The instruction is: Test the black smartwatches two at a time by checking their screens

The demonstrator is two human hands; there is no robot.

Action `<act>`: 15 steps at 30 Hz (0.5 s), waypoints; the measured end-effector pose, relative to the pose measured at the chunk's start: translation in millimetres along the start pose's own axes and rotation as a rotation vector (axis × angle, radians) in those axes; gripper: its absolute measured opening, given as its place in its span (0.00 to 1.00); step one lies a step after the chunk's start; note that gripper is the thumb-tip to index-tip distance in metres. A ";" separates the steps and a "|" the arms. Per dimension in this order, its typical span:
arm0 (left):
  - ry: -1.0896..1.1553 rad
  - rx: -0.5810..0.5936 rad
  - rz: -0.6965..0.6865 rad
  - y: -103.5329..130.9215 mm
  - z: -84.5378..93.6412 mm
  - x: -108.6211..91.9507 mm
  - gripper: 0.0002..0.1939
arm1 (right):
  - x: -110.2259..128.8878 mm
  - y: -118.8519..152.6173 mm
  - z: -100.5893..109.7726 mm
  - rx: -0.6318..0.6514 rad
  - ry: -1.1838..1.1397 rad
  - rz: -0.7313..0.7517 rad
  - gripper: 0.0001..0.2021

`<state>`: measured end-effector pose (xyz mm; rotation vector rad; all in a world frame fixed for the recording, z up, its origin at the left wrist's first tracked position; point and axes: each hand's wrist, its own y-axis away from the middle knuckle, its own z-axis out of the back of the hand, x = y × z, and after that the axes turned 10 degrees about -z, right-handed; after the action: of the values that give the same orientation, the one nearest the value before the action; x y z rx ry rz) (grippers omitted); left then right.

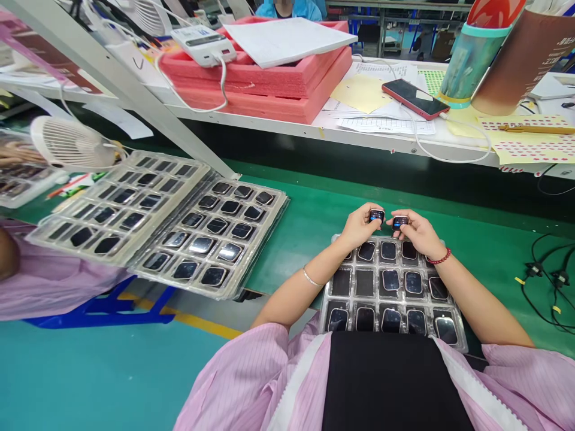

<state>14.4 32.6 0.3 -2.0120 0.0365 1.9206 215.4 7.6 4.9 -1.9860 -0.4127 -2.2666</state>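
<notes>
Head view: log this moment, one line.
left hand: holds lit square black-screened watch | right hand: holds second lit watch | nearby: clear plastic watch tray

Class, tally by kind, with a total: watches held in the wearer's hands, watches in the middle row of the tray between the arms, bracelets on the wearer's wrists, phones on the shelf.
Lit watches: 2 (one in the left hand, one in the right hand)
Tray watches, middle row: 3
Bracelets: 2 (one on each wrist)
Phone: 1
Total: 8

Glossy screens point(413, 282), shiny plastic tray point(377, 301)
The mat point(309, 221) looks smooth; the foam point(278, 105) matt, the sleeve point(238, 377) cloth, the fan point(74, 142) plastic, the bangle point(311, 277) shiny metal.
</notes>
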 end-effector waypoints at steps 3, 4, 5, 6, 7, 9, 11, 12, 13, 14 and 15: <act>-0.013 0.005 0.006 0.7 0.3 0.2 0.17 | -1.8 -0.7 0.1 0.008 -0.018 0.007 0.21; -0.020 0.004 0.000 1.0 0.6 -0.2 0.20 | -2.3 -0.8 0.1 0.010 -0.026 0.013 0.23; -0.020 0.008 -0.005 1.3 1.1 -0.8 0.23 | -2.6 -0.8 0.2 0.013 -0.033 0.016 0.24; -0.012 0.019 -0.007 1.5 1.6 -1.6 0.23 | -2.8 -0.8 0.4 0.016 -0.038 0.012 0.24; -0.001 0.035 -0.005 1.7 2.1 -2.6 0.21 | -2.9 -0.7 0.8 0.017 -0.047 0.001 0.22; 0.010 0.060 0.011 1.9 3.1 -4.4 0.14 | -2.6 -0.6 1.7 0.010 -0.081 -0.029 0.18; -0.002 0.065 0.032 1.8 3.5 -4.9 0.17 | -2.1 -0.8 2.4 -0.003 -0.127 -0.048 0.21; -0.004 0.056 0.038 1.7 3.4 -4.4 0.18 | -1.9 -1.1 2.4 -0.011 -0.139 -0.045 0.22; 0.001 0.042 0.039 1.4 3.0 -3.5 0.18 | -1.8 -1.4 2.2 -0.021 -0.138 -0.036 0.22; 0.012 0.031 0.036 1.2 2.5 -2.4 0.20 | -1.8 -1.7 1.8 -0.030 -0.127 -0.024 0.22; 0.025 0.023 0.027 1.0 2.1 -1.3 0.23 | -1.8 -1.9 1.4 -0.040 -0.111 -0.014 0.24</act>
<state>12.0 31.9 1.3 -2.0310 0.0922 1.9023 216.5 9.6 3.0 -2.1417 -0.3945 -2.1967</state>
